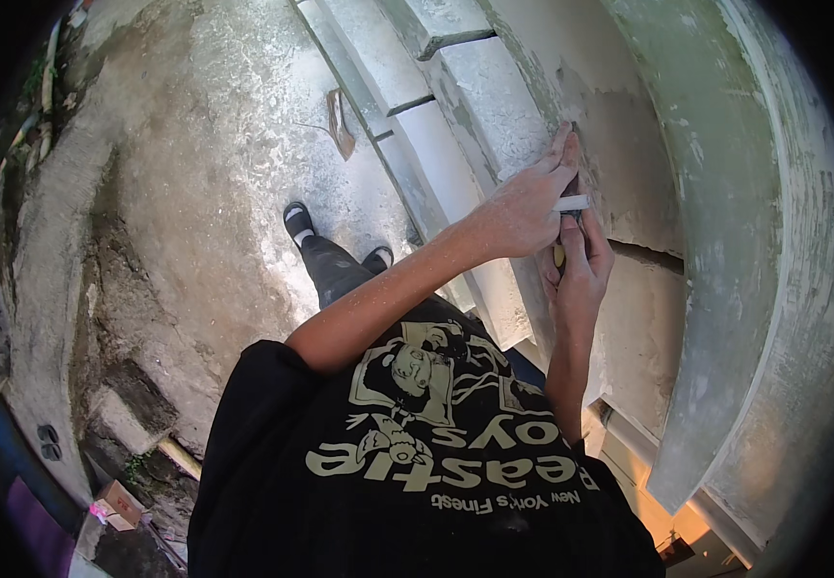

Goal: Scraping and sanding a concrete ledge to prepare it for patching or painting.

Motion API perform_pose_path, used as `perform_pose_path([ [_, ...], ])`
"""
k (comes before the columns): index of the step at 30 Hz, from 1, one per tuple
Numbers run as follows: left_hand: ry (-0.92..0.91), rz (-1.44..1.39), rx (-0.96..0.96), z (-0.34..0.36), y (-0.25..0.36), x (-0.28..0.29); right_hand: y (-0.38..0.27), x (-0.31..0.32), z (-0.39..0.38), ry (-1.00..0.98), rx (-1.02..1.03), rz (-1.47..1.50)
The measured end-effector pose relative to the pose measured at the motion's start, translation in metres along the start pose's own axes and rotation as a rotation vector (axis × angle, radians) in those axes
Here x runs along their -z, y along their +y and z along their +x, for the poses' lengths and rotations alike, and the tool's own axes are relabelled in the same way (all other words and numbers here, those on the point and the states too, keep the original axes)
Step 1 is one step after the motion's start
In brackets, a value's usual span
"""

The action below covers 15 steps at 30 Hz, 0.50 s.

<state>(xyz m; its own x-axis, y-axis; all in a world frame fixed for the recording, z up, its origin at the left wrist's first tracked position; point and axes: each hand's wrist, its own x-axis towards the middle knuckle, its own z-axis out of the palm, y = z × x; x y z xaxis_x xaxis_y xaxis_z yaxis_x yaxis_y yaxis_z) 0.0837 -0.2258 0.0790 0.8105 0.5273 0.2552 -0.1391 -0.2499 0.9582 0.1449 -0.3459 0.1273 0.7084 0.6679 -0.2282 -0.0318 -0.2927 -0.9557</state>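
Observation:
My left hand (532, 207) reaches across to the right, its fingers straight and pressed together along a narrow dark tool. Close below it, the fingers of my right hand (578, 275) are closed round the same dark tool (571, 218), which shows a small yellow patch by the palm. A short flat white strip (572, 203) lies crosswise between the hands; what it belongs to cannot be made out. The fingers cover most of the tool. Both hands are against a grey concrete wall surface (629, 173), near a horizontal crack. White dust coats my left forearm.
Pale concrete steps or ledges (431, 144) run beside the hands. A curved greenish plastered band (735, 212) rises at the right. On the rough concrete floor (214, 144) lies a brown curved scrap (342, 125). A broken block (132, 409), a cardboard box (120, 506) and slippers (49, 441) are lower left.

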Motion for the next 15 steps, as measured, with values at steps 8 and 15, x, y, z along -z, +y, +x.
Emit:
perform_pose_path([
  [8,-0.038,-0.044,0.024,-0.002,0.007,0.004,0.004,0.001,-0.009,0.056,0.03,-0.006],
  [15,-0.039,0.033,-0.032,0.0,0.0,0.008,0.002,-0.009,-0.005,0.072,0.035,-0.017],
])
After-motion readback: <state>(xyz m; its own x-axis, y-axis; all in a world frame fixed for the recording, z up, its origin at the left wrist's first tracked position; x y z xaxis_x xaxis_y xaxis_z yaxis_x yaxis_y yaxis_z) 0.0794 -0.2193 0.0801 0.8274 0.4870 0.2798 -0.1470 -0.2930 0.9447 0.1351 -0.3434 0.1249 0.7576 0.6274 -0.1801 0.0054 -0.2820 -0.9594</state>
